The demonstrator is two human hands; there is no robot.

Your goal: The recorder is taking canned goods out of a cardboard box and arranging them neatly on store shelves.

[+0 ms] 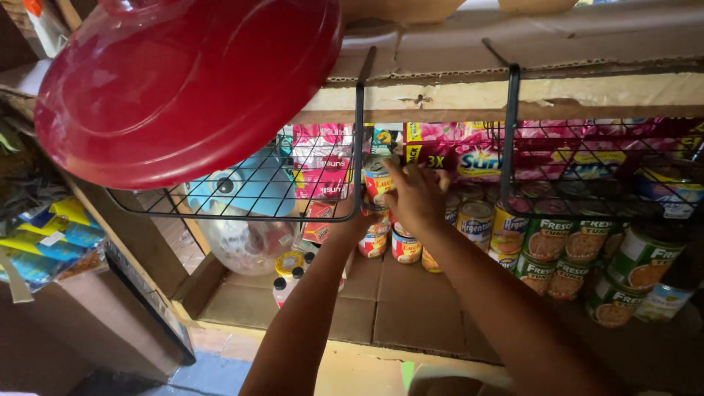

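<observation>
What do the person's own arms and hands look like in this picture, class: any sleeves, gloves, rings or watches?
Both forearms are bare as far as the frame shows, with no sleeves. The right hand wears no glove, ring or watch. The left hand is partly hidden behind the wire rack.

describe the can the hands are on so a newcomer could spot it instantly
Start at the cardboard-lined shelf beneath the black wire basket. Left of the long row of green-labelled cans stands a small stack of red-and-white cans. The one meant is the top can, with the right hand against it and the left hand just below; it sits higher than every other can.
</observation>
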